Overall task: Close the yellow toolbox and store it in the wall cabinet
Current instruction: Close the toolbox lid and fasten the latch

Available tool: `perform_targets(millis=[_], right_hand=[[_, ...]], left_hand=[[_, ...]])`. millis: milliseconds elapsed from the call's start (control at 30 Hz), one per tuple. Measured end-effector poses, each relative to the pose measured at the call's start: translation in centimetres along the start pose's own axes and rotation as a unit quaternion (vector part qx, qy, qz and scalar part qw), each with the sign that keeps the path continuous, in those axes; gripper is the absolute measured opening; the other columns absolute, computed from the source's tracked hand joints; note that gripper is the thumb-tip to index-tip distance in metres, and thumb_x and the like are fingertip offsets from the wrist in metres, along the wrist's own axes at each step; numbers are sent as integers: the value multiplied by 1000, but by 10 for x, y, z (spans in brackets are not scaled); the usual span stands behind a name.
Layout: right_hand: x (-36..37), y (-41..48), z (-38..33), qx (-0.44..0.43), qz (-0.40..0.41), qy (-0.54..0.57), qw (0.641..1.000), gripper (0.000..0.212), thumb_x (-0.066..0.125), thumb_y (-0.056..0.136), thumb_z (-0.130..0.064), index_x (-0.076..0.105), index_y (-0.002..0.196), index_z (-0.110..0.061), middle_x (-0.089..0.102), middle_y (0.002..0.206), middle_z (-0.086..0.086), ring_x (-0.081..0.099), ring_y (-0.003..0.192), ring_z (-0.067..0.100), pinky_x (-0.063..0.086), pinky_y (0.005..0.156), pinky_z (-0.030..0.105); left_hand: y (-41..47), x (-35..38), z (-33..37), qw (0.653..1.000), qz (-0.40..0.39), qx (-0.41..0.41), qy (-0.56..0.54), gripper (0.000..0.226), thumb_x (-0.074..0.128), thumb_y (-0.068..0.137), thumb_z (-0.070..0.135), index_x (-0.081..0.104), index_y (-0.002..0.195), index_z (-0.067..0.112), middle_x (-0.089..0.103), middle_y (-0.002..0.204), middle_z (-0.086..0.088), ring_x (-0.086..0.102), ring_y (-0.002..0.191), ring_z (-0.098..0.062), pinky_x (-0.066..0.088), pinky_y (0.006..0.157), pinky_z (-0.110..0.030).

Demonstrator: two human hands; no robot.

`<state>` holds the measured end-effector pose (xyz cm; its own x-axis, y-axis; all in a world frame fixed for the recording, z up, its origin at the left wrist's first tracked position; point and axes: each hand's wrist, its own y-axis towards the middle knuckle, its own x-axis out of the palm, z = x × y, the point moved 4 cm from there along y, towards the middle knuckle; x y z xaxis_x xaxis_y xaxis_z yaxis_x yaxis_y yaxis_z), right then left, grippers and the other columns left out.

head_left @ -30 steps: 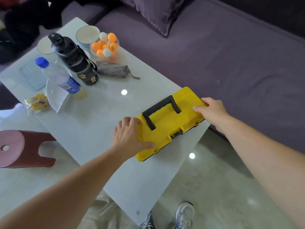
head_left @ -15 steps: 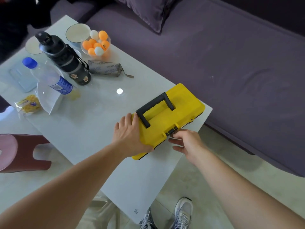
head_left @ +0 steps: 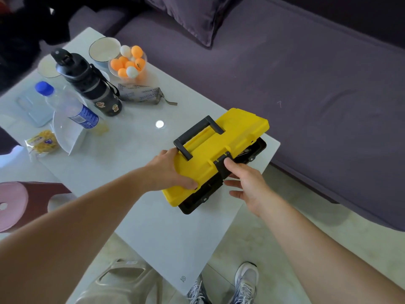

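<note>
Left hand (head_left: 168,172) flat on the yellow lid (head_left: 219,150) of the toolbox (head_left: 221,159), palm pressing down at the near left end, thumb hooked over the front edge, so more a press than a real grip. Right hand (head_left: 247,185) at the front, thumb and fingers pinching the black latch (head_left: 221,164) in the middle of the lid edge. Lid not fully down, sitting a bit askew with the black base (head_left: 254,150) peeking out along the front and right. Black carry handle (head_left: 198,134) folded flat on top. Toolbox parked on the white table (head_left: 135,183), right at the corner nearest the purple sofa (head_left: 306,95). Further back on the table: a black flask (head_left: 87,82) with a couple of stickers, too small to read; a clear water bottle (head_left: 68,104) with a blue cap and a blue label, lettering too blurry to make out; a glass bowl of orange and white ping-pong balls (head_left: 129,62); a white bowl (head_left: 104,50) just behind that. Grey pouch (head_left: 141,95) lying next to the flask with repeated printed lettering, upside down and not legible. Small yellow snack packet (head_left: 41,142) near the left edge, print unreadable. Tiny round logo (head_left: 183,278) on the near edge of the table, can't tell what. Pink stool (head_left: 19,205) off to the left, grey sneakers (head_left: 245,281) on the floor below.
</note>
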<state>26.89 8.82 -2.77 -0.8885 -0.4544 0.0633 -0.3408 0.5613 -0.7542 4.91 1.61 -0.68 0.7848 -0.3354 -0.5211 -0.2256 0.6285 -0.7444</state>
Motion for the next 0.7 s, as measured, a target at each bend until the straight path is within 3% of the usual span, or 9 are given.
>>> perform_targets(millis=[100, 200, 333, 467, 600, 700], right_hand=[[-19, -5, 18, 23, 88, -12, 996, 47, 79, 64, -55, 69, 85, -14, 73, 81, 2, 72, 68, 14, 51, 50, 28], [-31, -5, 39, 56, 147, -14, 987, 40, 82, 67, -45, 67, 79, -10, 73, 76, 8, 70, 56, 14, 51, 46, 27], [-36, 2, 51, 78, 169, -5, 983, 44, 83, 64, -47, 66, 81, -10, 73, 77, 8, 72, 61, 17, 48, 46, 27], [-34, 8, 54, 78, 161, 8, 984, 40, 83, 67, -42, 67, 82, -9, 73, 76, 8, 71, 59, 18, 48, 46, 26], [-21, 12, 47, 67, 146, 53, 986, 26, 74, 81, -26, 69, 96, -6, 74, 81, 11, 72, 68, 20, 55, 58, 31], [-9, 11, 41, 80, 156, 85, 981, 29, 74, 78, -35, 70, 87, -8, 74, 86, 14, 72, 80, 26, 59, 77, 41]], left_hand=[[-2, 20, 3, 992, 79, 5, 97, 126, 74, 42, 71, 17, 145, 28, 32, 144, -2, 38, 127, -29, 46, 96, -46], [-5, 42, 6, 972, 190, 19, 138, 107, 73, 51, 58, 26, 140, 21, 36, 141, -5, 39, 123, -29, 41, 95, -41], [-2, 52, 0, 970, 198, 24, 142, 125, 66, 39, 78, 19, 141, 21, 32, 141, -6, 36, 127, -31, 36, 102, -45], [-3, 56, 1, 964, 208, 23, 161, 133, 67, 36, 80, 16, 142, 19, 31, 142, -7, 33, 128, -32, 33, 106, -45], [-4, 59, 3, 961, 218, 26, 166, 130, 69, 37, 78, 18, 140, 19, 32, 139, -7, 34, 125, -30, 32, 105, -43], [-4, 60, 2, 962, 218, 27, 161, 129, 69, 36, 78, 19, 139, 19, 32, 138, -6, 34, 124, -30, 32, 105, -42]])
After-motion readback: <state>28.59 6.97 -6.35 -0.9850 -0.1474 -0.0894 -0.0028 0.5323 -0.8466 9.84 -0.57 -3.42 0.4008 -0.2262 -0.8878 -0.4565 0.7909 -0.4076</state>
